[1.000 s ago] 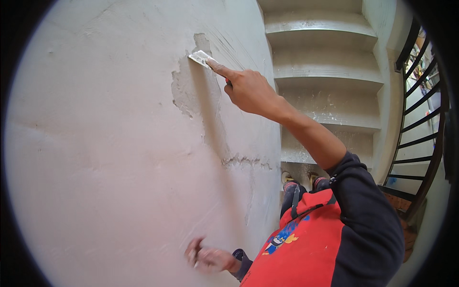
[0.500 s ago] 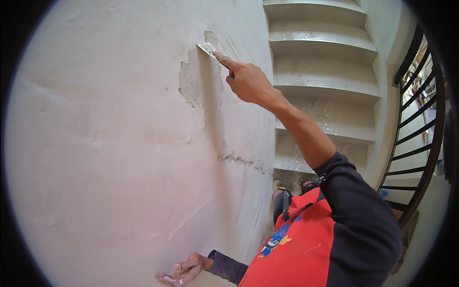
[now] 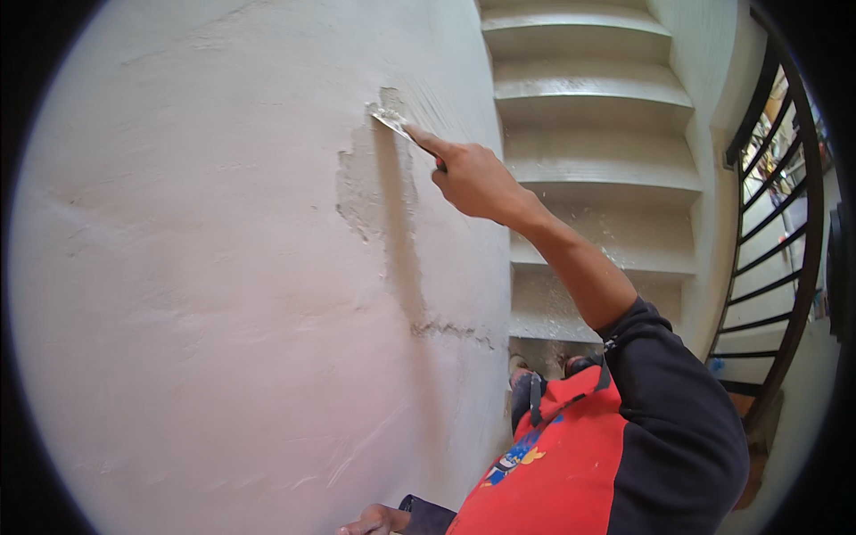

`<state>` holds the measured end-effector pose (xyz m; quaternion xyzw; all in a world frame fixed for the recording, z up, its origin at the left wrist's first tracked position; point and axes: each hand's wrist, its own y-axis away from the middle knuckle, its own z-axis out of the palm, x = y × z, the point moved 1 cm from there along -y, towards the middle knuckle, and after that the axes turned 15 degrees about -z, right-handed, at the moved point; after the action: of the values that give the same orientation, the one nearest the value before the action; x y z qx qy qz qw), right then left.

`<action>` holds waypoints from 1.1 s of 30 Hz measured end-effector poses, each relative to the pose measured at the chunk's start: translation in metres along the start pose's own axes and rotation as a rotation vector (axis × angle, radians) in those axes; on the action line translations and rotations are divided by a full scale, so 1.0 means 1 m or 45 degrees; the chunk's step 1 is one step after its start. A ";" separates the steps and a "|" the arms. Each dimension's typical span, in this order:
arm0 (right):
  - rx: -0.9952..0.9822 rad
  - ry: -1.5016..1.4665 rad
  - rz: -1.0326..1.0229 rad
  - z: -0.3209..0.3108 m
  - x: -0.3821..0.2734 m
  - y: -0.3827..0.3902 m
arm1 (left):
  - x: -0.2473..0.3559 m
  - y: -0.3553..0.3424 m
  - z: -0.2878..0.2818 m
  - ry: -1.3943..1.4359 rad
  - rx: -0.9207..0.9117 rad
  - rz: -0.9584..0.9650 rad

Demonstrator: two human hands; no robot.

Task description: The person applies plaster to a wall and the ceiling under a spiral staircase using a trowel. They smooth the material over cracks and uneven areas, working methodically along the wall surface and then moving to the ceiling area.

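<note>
Metal tips the scraper [image 3: 392, 122] gripped in the right hand [image 3: 481, 183], its edge at the wall [image 3: 223, 357] near the top of a rough grey patch [image 3: 361, 192]; low down, I can't tell what the left hand [image 3: 382, 519] grips.

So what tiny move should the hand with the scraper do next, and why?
I'd probably have the right hand draw the scraper gently across the grey patch: it's at the patch's upper part with whitish stuff on it, and the patch's left edge looks ragged.
</note>
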<state>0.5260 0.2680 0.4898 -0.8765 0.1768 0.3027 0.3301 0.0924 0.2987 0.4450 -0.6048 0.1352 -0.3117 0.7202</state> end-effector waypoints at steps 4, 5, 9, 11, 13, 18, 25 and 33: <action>0.083 -0.091 0.045 0.015 -0.004 0.002 | 0.001 0.001 -0.002 -0.059 -0.039 -0.033; 0.091 -0.004 0.026 0.013 -0.003 0.002 | 0.002 0.002 -0.002 -0.048 -0.034 -0.049; 0.077 -0.017 0.028 0.003 0.001 -0.004 | -0.008 0.003 -0.006 0.004 -0.023 0.022; 0.077 -0.013 0.015 0.000 0.000 -0.007 | -0.019 0.008 -0.001 0.028 0.018 0.141; 0.051 -0.017 0.040 -0.006 -0.003 -0.008 | -0.006 0.005 -0.001 0.000 -0.012 0.049; 0.065 0.006 0.003 0.007 0.003 -0.010 | 0.000 0.005 -0.001 -0.040 0.031 -0.139; 0.076 0.078 0.016 0.009 0.008 -0.018 | 0.009 0.000 0.000 -0.093 -0.032 -0.031; 0.074 -0.013 0.020 -0.007 -0.006 -0.028 | -0.006 0.004 0.002 0.040 0.021 -0.013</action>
<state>0.5381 0.2841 0.5110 -0.8635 0.1907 0.3047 0.3538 0.0897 0.3041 0.4409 -0.5946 0.1409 -0.3258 0.7214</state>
